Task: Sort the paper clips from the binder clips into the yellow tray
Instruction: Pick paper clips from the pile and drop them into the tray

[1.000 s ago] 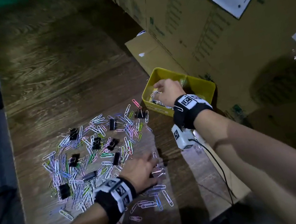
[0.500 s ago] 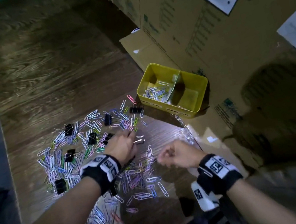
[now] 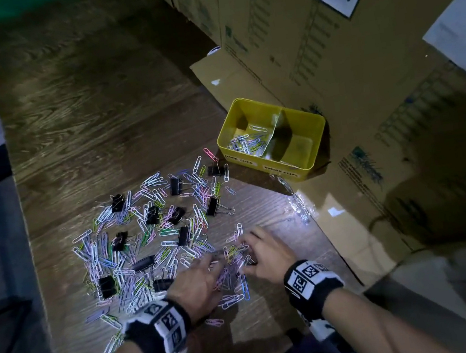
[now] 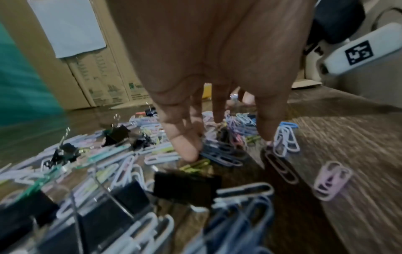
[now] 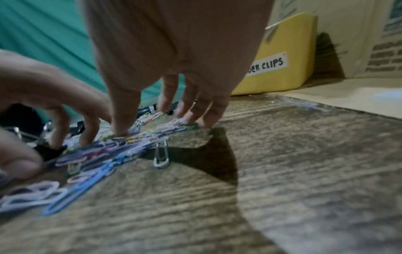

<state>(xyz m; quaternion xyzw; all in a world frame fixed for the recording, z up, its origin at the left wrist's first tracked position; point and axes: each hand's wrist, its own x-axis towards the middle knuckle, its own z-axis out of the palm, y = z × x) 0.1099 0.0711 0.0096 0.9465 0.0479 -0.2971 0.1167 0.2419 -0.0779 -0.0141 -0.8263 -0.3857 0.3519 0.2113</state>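
both hands were down on the near edge of the clip pile, fingers spread and loosely bent. the left hand (image 3: pixel 195 286) and right hand (image 3: pixel 268 254) faced each other, fingertips on paper clips (image 3: pixel 233 260), probably raking a bunch together; neither plainly gripped any. binder clips (image 3: pixel 152 215) lay mixed in at ten o'clock. the yellow tray (image 3: pixel 316 144) sat at one o'clock, some paper clips already in its left compartment.

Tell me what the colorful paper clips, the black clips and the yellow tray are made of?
Paper clips: probably wire under a smooth pastel coating, since each is a thin bent loop.
Black clips: likely dark painted metal; one shows thin silvery wire handles.
Yellow tray: looks like smooth, slightly glossy plastic with rounded corners, though painted metal is possible.
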